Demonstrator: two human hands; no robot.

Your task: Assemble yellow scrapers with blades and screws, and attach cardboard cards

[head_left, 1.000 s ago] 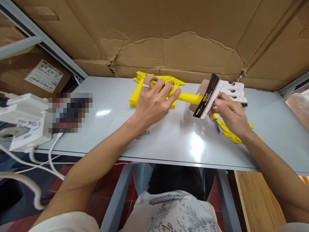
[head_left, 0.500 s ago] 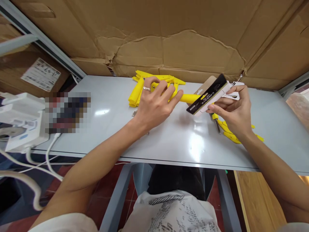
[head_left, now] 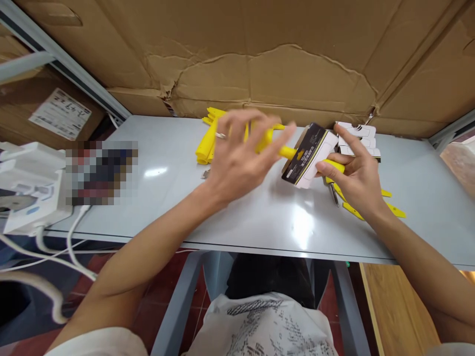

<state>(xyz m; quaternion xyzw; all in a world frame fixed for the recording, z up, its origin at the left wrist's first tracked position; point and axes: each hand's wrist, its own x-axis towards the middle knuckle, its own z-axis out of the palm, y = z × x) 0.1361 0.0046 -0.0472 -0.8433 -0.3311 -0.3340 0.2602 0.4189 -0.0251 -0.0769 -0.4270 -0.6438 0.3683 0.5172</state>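
A folded packaging card [head_left: 309,155], black with white and yellow, is pinched in my right hand [head_left: 356,173] by its lower right part. Just beyond that thumb a screwdriver [head_left: 335,170] with a yellow handle lies on the table. My left hand [head_left: 241,158], smeared by motion, has its fingers spread above the yellow plastic parts [head_left: 208,143]. A yellow tube [head_left: 286,152] shows between that hand and the card. No object is visible in the left hand's grasp, though its palm side is hidden.
More white printed cards [head_left: 359,136] lie beyond my right hand. Thin yellow pieces [head_left: 393,210] rest at the right. A small metal piece [head_left: 205,174] sits by the left hand. Cardboard [head_left: 274,74] backs the table [head_left: 163,207]; a power strip [head_left: 40,207] stands at left.
My left hand has lifted and spread its fingers, with blur. The card has tilted and shifted slightly down and left, while other white cards now show apart from my right hand, on the table.
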